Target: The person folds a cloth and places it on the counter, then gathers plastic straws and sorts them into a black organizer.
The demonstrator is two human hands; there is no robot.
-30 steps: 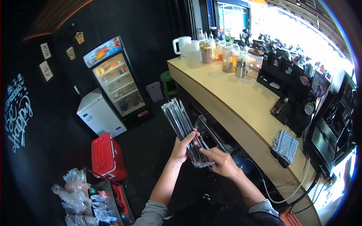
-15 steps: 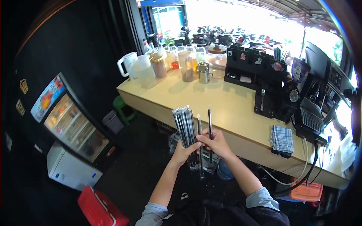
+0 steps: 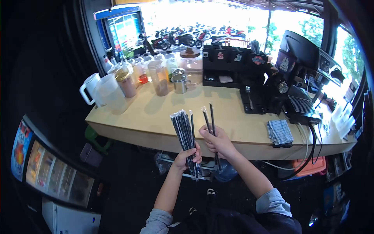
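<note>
A bundle of black straws [image 3: 182,130] in clear wrappers stands nearly upright in my left hand [image 3: 188,157], which is closed around its lower part. One straw at its right side rises a little apart from the others. In my right hand [image 3: 219,141] are two black straws [image 3: 208,119], pinched between thumb and fingers, their lower ends reaching below the hand. A small gap separates the two hands. Both are held in front of the near edge of the wooden counter [image 3: 156,117].
Pitchers [image 3: 111,95], jars and bottles stand at the counter's left. A black organizer [image 3: 233,64], a coffee machine [image 3: 302,105] and a checked cloth [image 3: 279,131] are to the right. Below are a blue water jug [image 3: 226,172] and an orange-lidded box [image 3: 311,165]. A display fridge [image 3: 58,171] stands left.
My right hand has moved away from the bundle with a second straw now beside its first. The view has turned right, so the counter appears further left.
</note>
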